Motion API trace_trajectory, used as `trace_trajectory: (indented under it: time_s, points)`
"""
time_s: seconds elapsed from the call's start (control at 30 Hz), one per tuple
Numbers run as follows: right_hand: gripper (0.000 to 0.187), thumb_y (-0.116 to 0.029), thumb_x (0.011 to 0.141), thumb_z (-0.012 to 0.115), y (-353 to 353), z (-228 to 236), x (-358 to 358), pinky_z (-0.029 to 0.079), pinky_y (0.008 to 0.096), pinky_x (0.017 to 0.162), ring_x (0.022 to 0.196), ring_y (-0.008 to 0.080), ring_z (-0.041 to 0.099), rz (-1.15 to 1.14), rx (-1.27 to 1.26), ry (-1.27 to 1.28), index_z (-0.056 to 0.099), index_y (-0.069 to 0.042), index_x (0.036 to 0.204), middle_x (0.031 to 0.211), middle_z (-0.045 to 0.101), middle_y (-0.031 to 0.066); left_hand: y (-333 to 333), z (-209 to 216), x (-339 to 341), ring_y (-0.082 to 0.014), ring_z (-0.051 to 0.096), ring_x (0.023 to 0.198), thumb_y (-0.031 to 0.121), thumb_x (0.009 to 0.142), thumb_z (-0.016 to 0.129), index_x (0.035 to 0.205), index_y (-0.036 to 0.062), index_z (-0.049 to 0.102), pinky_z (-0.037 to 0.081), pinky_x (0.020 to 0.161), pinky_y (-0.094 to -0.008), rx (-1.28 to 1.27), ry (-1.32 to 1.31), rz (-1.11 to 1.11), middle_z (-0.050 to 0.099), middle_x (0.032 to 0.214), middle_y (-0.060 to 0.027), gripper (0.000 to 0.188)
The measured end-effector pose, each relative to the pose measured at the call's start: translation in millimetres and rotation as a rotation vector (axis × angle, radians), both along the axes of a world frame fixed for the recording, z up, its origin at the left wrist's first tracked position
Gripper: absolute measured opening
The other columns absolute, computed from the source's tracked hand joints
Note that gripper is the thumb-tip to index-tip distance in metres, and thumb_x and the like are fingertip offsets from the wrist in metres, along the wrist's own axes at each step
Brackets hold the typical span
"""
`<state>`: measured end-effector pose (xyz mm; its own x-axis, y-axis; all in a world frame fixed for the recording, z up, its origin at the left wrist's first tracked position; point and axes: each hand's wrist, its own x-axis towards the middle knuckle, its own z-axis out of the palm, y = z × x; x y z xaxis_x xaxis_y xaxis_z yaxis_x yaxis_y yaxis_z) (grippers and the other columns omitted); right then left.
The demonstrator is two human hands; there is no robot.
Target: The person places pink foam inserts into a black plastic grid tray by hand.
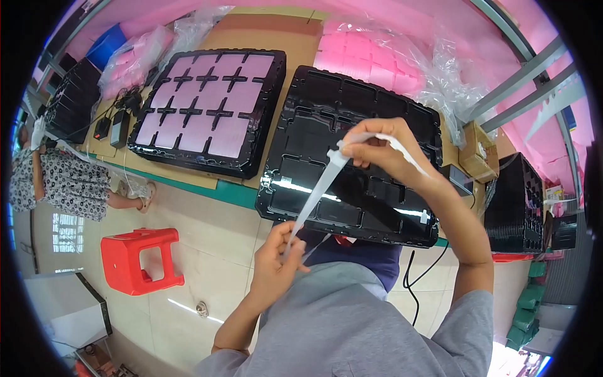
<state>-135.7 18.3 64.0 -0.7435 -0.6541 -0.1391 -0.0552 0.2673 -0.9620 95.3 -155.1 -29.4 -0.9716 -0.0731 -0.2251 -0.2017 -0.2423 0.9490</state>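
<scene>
Right above a glossy black tray on the workbench, someone's holding a white strip on a slant. Their right hand is pinching it up high, thumb against fingers, while the left hand is gripping it lower, by the tray's near edge. Another tray, with pink pieces inside, is sitting leftward.

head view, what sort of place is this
Probably a workshop for assembly or packing: a black moulded tray lies on a green-edged workbench, with a stack of black trays off to the right.
</scene>
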Motion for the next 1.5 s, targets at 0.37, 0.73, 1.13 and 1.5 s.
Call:
trace_trajectory:
  time_s: [0.37,0.73,1.13,1.5]
  points:
    - [0.020,-0.018,0.083,0.079,-19,2,-68,0.048,0.0225,0.062,0.070,0.0086,0.060,0.144,0.199,0.043,0.076,-0.001,0.093,0.078,0.070,0.0041,-22,15,-38,-0.0059,0.056,0.065,0.012,0.107,0.044,0.125,-0.0044,0.059,0.059,0.057,-0.0247,0.154,0.034,0.035,0.058,0.082,-0.0046,0.029]
    - [0.016,-0.010,0.079,0.077,-68,-39,-166,0.052,0.0255,0.057,0.065,0.0119,0.065,0.008,0.208,0.227,0.073,0.004,0.086,0.074,0.068,0.0082,-19,39,-58,-0.0101,0.056,0.065,0.009,0.105,0.035,0.149,-0.0031,0.033,0.061,0.058,-0.0293,0.512,0.011,-0.070,0.064,0.115,-0.0256,0.046]
    - [0.011,-0.006,0.075,0.077,-93,-58,-187,0.050,0.0222,0.051,0.058,0.0094,0.063,0.010,0.305,0.209,0.071,0.001,0.081,0.070,0.069,0.0066,-29,54,-91,-0.0076,0.053,0.064,0.008,0.103,0.040,0.150,-0.0026,0.030,0.055,0.046,-0.0238,0.805,-0.058,-0.020,0.063,0.117,-0.0245,0.050]
    - [0.011,-0.007,0.074,0.078,-92,-64,-187,0.051,0.0276,0.051,0.055,0.0127,0.064,0.000,0.313,0.257,0.070,0.001,0.076,0.066,0.067,0.0077,-25,57,-94,-0.0075,0.051,0.061,0.004,0.102,0.041,0.150,-0.0049,0.033,0.047,0.039,-0.0196,0.814,-0.075,0.023,0.065,0.114,-0.0233,0.050]
